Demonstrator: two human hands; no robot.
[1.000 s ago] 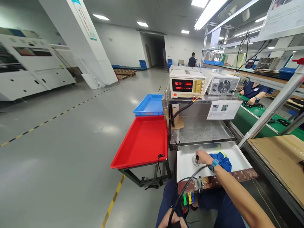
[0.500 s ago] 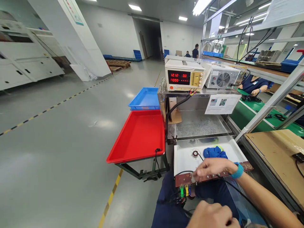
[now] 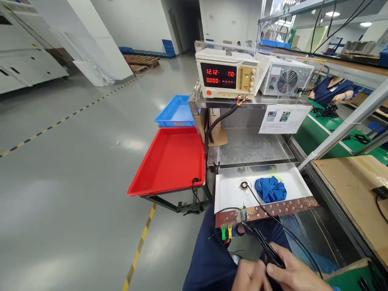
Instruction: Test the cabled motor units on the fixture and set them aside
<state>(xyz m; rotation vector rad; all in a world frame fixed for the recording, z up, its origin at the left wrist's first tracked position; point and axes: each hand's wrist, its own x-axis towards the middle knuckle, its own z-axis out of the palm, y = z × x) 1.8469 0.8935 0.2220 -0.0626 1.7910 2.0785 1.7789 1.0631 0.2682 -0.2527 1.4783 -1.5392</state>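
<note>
In the head view, my right hand (image 3: 292, 268) is closed around a folded bundle of black cable (image 3: 268, 248) above my lap. My left hand (image 3: 251, 275), slightly blurred, has curled fingers against the near end of that bundle; what they pinch is hidden. Ahead lies a brown strip with metal studs (image 3: 273, 209) along the front of a white tray (image 3: 227, 190). A round connector (image 3: 244, 185) with a black lead sits in the tray, beside a crumpled blue cloth (image 3: 270, 189). Green, yellow and blue clips (image 3: 228, 232) hang below the strip's left end.
A power supply (image 3: 226, 74) with red digits stands on the metal shelf. To the left are a red tray (image 3: 172, 159), with a black cable at its corner, and a blue tray (image 3: 177, 111). Cardboard (image 3: 348, 190) lies right. Another person (image 3: 332, 91) handles cables behind.
My right hand has drawn back from the studded strip to my lap and now grips the cable bundle. My left hand has come beside it. The view has tilted downward.
</note>
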